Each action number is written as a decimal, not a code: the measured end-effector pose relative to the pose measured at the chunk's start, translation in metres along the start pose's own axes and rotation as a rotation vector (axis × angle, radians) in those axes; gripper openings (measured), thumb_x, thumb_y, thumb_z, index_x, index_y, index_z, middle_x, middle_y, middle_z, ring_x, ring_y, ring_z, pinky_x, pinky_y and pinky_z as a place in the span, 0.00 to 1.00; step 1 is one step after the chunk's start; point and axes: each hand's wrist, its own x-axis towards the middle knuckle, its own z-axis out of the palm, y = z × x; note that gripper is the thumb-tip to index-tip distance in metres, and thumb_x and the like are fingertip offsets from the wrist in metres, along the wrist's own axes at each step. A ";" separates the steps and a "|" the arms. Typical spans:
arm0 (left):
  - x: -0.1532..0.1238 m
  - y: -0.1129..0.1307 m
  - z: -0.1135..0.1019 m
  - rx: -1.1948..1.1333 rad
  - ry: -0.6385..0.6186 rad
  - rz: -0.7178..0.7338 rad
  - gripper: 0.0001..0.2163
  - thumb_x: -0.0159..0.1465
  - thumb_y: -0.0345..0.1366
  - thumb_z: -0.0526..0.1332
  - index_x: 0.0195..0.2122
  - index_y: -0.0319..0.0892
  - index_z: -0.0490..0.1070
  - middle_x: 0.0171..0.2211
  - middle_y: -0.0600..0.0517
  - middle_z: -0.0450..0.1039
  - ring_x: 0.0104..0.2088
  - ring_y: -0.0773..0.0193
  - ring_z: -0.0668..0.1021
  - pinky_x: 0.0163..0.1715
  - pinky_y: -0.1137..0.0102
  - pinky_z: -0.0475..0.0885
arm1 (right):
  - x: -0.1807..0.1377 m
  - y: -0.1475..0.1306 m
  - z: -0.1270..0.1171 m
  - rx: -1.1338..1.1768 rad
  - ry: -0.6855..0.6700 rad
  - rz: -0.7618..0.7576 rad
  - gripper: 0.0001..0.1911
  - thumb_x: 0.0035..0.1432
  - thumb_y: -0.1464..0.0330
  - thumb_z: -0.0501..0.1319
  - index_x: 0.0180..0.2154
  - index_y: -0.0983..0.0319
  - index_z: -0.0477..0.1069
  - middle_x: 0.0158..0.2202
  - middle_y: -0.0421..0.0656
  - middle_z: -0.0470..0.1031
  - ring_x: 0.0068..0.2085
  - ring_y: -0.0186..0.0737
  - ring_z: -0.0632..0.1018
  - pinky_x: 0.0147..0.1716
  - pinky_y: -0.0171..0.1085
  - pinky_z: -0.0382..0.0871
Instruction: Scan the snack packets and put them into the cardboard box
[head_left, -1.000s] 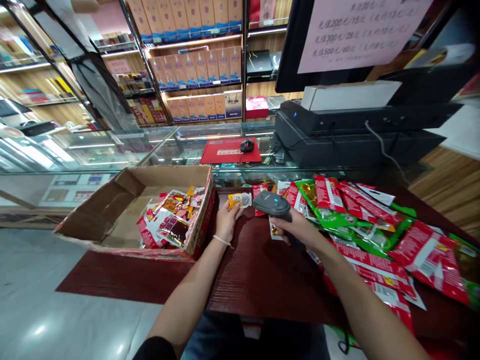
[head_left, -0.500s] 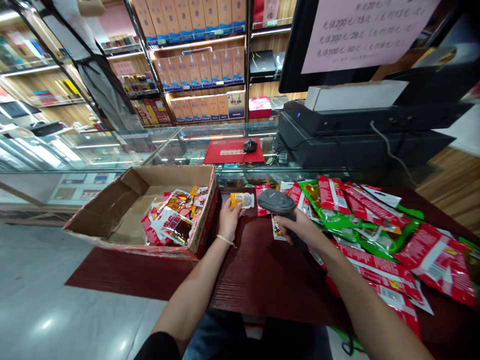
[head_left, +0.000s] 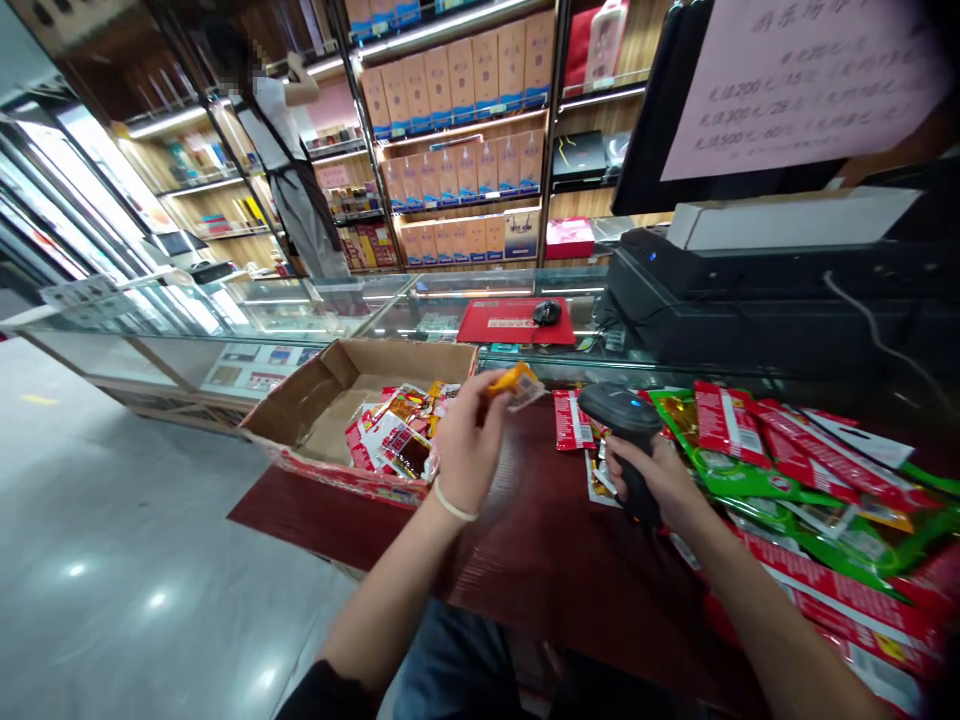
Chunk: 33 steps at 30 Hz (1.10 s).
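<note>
My left hand (head_left: pixel 469 435) pinches a small yellow snack packet (head_left: pixel 517 384) by its edge, raised above the dark red tabletop (head_left: pixel 525 550). My right hand (head_left: pixel 652 475) is wrapped round the handle of a black barcode scanner (head_left: pixel 621 410), whose head points left, towards the packet. A blue light glows on top of the scanner. Beside my left hand stands an open cardboard box (head_left: pixel 292 405) with several red, white and yellow snack packets (head_left: pixel 401 440) in its right part. Red and green snack bags (head_left: pixel 795 480) lie heaped to the right, partly behind my right forearm.
A glass display counter (head_left: pixel 420 290) runs along the back, with a red mouse pad (head_left: pixel 487 322) and black mouse (head_left: pixel 547 313) on it. At the right stand a monitor (head_left: pixel 652 120) and black machines (head_left: pixel 690 300). Behind the counter a person (head_left: pixel 289 170) faces shelves of boxes (head_left: pixel 465 165).
My left hand has lifted the yellow packet and tilted it. The right hand keeps hold of the scanner, where a blue light now shows. My view has swung left, showing more of the person.
</note>
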 end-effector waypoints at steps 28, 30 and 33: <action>0.033 -0.019 -0.049 0.293 -0.221 -0.012 0.13 0.66 0.39 0.55 0.48 0.45 0.74 0.45 0.49 0.78 0.44 0.60 0.79 0.45 0.66 0.73 | 0.005 -0.022 -0.004 -0.054 0.098 -0.052 0.19 0.51 0.55 0.67 0.34 0.58 0.63 0.19 0.32 0.67 0.15 0.30 0.67 0.11 0.29 0.61; 0.029 -0.009 -0.020 0.272 -0.276 0.051 0.13 0.66 0.38 0.55 0.48 0.46 0.74 0.45 0.49 0.78 0.45 0.60 0.79 0.48 0.66 0.72 | 0.005 -0.023 -0.013 -0.079 0.133 -0.042 0.19 0.51 0.55 0.68 0.34 0.58 0.63 0.19 0.31 0.66 0.15 0.30 0.67 0.11 0.29 0.61; 0.021 -0.016 0.028 0.177 -0.349 0.072 0.12 0.66 0.36 0.55 0.48 0.45 0.74 0.46 0.49 0.78 0.45 0.60 0.79 0.47 0.66 0.72 | 0.005 -0.021 -0.027 -0.102 0.173 -0.031 0.19 0.51 0.54 0.67 0.35 0.57 0.62 0.19 0.31 0.66 0.14 0.30 0.66 0.11 0.30 0.62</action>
